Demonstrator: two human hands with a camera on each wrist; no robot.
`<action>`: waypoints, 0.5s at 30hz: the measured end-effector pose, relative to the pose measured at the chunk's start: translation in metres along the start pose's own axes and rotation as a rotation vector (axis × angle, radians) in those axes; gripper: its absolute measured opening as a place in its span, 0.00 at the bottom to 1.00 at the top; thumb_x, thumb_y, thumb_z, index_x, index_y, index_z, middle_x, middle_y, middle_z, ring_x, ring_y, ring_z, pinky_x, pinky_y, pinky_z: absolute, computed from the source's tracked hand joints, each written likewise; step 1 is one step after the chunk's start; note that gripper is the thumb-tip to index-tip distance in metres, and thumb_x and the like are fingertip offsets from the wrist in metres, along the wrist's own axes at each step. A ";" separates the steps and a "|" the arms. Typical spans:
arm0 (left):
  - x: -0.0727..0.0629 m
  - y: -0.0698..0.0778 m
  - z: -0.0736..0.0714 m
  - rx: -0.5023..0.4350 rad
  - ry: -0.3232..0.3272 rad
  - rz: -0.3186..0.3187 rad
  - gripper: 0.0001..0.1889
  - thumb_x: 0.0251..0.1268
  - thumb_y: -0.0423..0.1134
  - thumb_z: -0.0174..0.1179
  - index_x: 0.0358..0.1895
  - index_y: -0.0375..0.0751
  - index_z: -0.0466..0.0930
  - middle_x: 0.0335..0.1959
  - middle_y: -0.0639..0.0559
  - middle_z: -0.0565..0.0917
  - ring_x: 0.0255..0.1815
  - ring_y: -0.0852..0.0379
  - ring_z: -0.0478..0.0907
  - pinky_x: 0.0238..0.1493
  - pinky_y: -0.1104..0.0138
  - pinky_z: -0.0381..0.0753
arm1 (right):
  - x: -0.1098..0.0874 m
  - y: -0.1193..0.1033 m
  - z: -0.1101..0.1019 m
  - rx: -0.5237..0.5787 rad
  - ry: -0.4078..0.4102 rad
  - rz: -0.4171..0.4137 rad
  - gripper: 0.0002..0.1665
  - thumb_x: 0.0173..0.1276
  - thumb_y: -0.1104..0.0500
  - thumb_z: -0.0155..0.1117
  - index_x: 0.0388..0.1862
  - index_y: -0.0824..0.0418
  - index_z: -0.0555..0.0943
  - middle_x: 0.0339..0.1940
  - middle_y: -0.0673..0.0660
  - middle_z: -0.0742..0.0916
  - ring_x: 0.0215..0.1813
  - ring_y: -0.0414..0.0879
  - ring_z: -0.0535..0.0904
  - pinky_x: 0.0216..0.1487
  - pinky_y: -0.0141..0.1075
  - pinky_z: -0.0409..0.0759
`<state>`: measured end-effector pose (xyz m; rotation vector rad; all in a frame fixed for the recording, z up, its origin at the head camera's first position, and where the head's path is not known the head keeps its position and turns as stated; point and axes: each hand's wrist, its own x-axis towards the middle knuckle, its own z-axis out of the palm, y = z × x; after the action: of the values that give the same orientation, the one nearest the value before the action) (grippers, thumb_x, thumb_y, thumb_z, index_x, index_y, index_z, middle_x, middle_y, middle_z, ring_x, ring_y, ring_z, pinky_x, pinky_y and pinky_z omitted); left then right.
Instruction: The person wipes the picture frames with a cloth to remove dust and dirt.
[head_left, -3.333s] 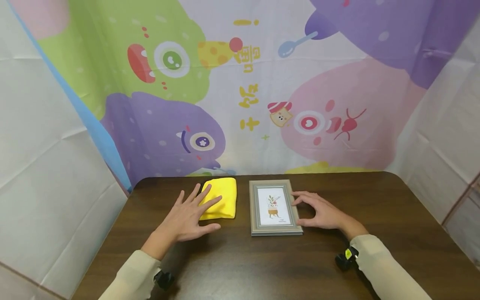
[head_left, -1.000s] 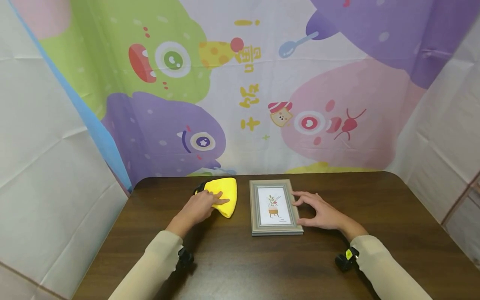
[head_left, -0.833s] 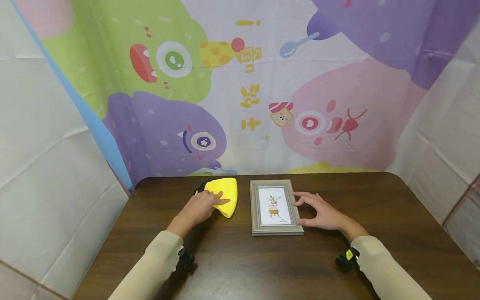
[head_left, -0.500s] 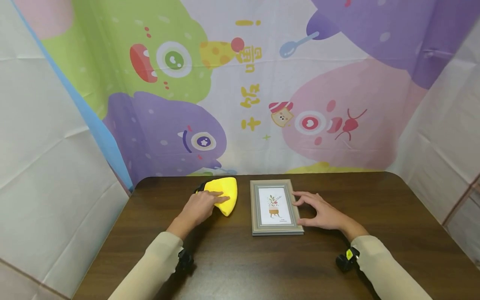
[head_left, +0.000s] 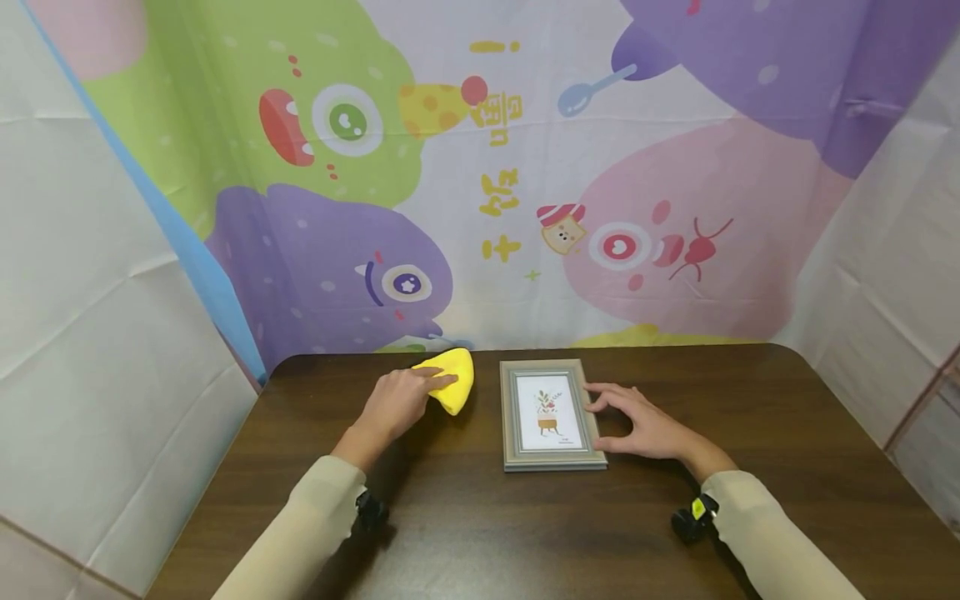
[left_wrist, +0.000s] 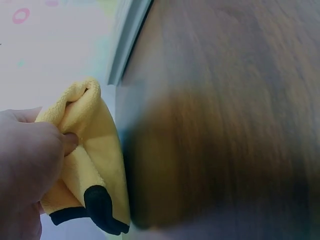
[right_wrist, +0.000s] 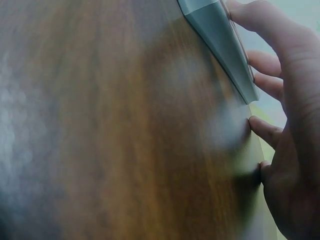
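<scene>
A folded yellow cloth (head_left: 454, 385) with a black edging is at the back of the table, left of the picture frame. My left hand (head_left: 397, 402) pinches it between thumb and fingers; in the left wrist view the cloth (left_wrist: 102, 140) bunches up and hangs in folds. Whether it still touches the tabletop I cannot tell. Face up on the table lies a grey-beige picture frame (head_left: 512, 417) with a potted-plant print. My right hand (head_left: 643, 423) rests at its right side, thumb and fingertips touching that edge. The right wrist view shows the lower fingers (right_wrist: 265, 131) at the tabletop.
The dark wooden table (head_left: 510, 533) has a rounded far edge. Close behind it hangs a cartoon-printed curtain (head_left: 510, 308). Pale sheets (head_left: 97, 333) stand to the left and right. Black wrist devices (head_left: 369, 510) sit under both sleeves.
My left hand has gone from spread over the flat cloth to pinching it, and has since drawn it up and slightly away from me. The right hand and the picture frame have stayed put.
</scene>
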<state>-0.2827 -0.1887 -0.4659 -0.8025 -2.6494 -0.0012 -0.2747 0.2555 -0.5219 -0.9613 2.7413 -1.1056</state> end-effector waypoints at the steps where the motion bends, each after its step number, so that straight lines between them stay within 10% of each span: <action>1: 0.001 0.000 0.000 -0.004 -0.005 -0.003 0.31 0.68 0.19 0.65 0.66 0.57 0.93 0.61 0.49 0.96 0.44 0.40 0.95 0.33 0.54 0.91 | 0.000 0.000 0.000 -0.001 0.000 0.000 0.23 0.68 0.48 0.86 0.58 0.47 0.86 0.86 0.66 0.78 0.87 0.75 0.70 0.80 0.89 0.47; 15: 0.027 0.014 -0.010 -0.070 0.070 0.024 0.28 0.68 0.23 0.73 0.65 0.55 0.93 0.59 0.48 0.96 0.48 0.42 0.96 0.42 0.50 0.94 | 0.000 0.002 0.000 -0.006 -0.009 0.000 0.24 0.67 0.49 0.87 0.58 0.49 0.87 0.86 0.66 0.78 0.86 0.75 0.70 0.80 0.90 0.46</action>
<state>-0.2925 -0.1639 -0.4484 -0.8412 -2.5862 -0.1148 -0.2758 0.2570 -0.5230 -0.9642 2.7390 -1.0917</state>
